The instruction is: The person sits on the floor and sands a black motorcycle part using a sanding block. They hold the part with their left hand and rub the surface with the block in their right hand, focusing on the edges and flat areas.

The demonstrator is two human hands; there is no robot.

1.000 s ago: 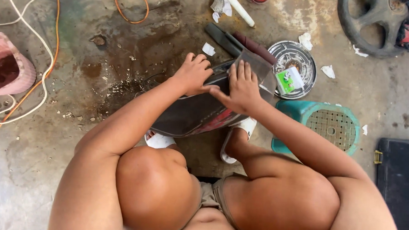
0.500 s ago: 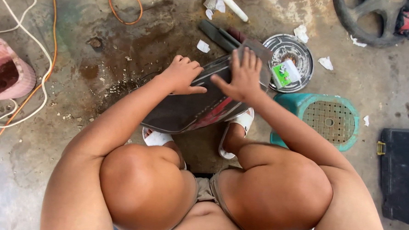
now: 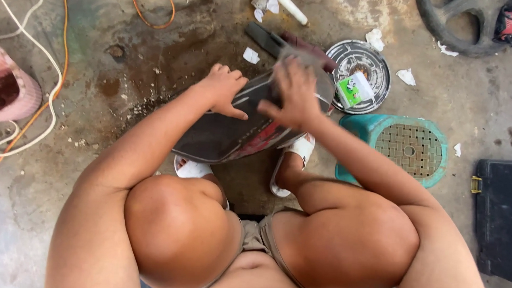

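I squat over a dark curved panel point(image 3: 222, 138) with a red edge, held tilted above the stained concrete floor. My left hand point(image 3: 222, 91) grips its upper left rim with curled fingers. My right hand point(image 3: 295, 97) lies flat on the panel's upper right part, fingers spread and blurred, pressing a greyish sheet point(image 3: 322, 83) against it. My knees fill the lower frame, and white sandals point(image 3: 294, 157) show under the panel.
A round metal lid point(image 3: 368, 61) holding a small green packet point(image 3: 350, 90) lies right of the panel. A teal plastic stool point(image 3: 408, 149) and a black case point(image 3: 500, 218) stand right. A pink bucket point(image 3: 5, 93) and cables sit left, a tyre top right.
My right hand has slid across the panel's upper right part and is blurred now. The view has shifted slightly, and my left hand keeps its grip on the rim.
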